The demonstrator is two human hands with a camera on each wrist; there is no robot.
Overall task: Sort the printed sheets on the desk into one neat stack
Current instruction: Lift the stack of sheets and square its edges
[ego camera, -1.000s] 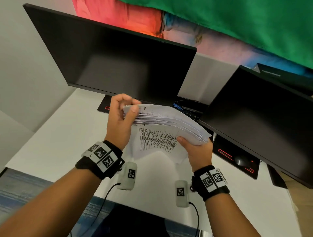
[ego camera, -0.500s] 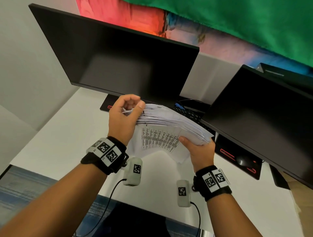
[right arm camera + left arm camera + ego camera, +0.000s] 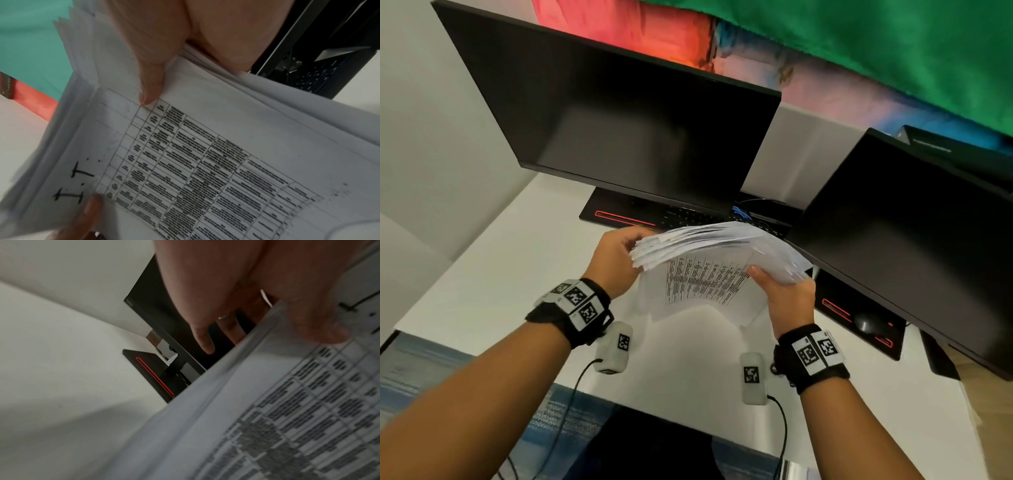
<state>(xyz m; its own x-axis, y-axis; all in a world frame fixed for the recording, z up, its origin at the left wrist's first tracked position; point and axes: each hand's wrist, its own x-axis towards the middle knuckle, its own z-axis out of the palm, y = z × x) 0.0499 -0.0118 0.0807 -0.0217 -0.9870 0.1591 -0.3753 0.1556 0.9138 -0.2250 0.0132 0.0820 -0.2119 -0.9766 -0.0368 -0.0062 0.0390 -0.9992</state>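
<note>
Though mostly blurred, "I.T." on sheets [image 3: 205, 162]

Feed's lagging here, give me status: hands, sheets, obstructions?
Left hand grips the sheets at one end, right hand at the other. Bundle airborne, edges fanned. Monitors close behind, not touching.

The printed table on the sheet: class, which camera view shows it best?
The right wrist view: the printed table fills the frame, with gridlines distinct. The left wrist view shows it blurred, at a slant; the head view shows it small, beneath the fanned sheets.
</note>
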